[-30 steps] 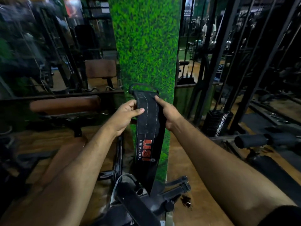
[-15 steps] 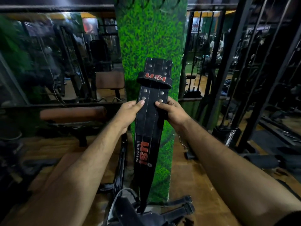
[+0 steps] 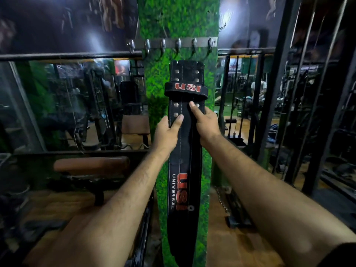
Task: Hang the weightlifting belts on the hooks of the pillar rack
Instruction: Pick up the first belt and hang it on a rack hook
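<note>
Both hands, left [image 3: 167, 132] and right [image 3: 205, 123], grasp the belt [image 3: 184, 151] (upright, black) just below the hooks [image 3: 178, 45] on the pillar [image 3: 154, 74].

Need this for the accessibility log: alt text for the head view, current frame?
Both hands, left hand and right hand, hold a black USI weightlifting belt upright against a green pillar, its top just below a row of empty metal hooks. Gym equipment surrounds.

To my left a brown padded bench [image 3: 92, 165] sits low, with a brown padded seat [image 3: 135, 125] farther back. Far right, beyond black railings [image 3: 240, 93], a person in a white shirt [image 3: 259, 89] stands. Near right, a chain [image 3: 221, 199] hangs over wooden floor [image 3: 231, 247].
</note>
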Demonstrator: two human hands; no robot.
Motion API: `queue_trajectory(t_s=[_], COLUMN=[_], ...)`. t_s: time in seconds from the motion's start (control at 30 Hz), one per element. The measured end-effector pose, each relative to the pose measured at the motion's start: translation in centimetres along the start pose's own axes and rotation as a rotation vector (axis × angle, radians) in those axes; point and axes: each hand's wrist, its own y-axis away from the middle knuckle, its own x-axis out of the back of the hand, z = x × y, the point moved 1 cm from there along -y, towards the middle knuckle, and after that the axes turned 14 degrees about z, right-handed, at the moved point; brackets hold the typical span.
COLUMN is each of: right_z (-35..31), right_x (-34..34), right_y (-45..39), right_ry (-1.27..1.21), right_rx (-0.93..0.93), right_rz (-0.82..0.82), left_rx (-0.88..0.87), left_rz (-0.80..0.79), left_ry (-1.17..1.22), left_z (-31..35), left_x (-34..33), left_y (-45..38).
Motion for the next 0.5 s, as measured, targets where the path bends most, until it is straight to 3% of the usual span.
queue_trajectory(t_s=[0.3,0.4,0.5], right_z=[-1.5,-0.4,0.7], right_x=[-1.9,-2.0,-1.7], right_y=[-3.0,-3.3,-3.5], right_ry=[0.001,0.023,0.001], right_rx=[0.152,0.146,0.100], right_rz=[0.149,0.220,0.253], left_rx=[0.032,0.126,0.248], left_rz=[-0.048,-0.074,-0.215], left_ry=[-0.018,-0.096,-0.192], left_z=[-5.3,-7.7,-8.7], left_x=[0.9,2.4,4.5], left_y=[1.4,3.2,1.5])
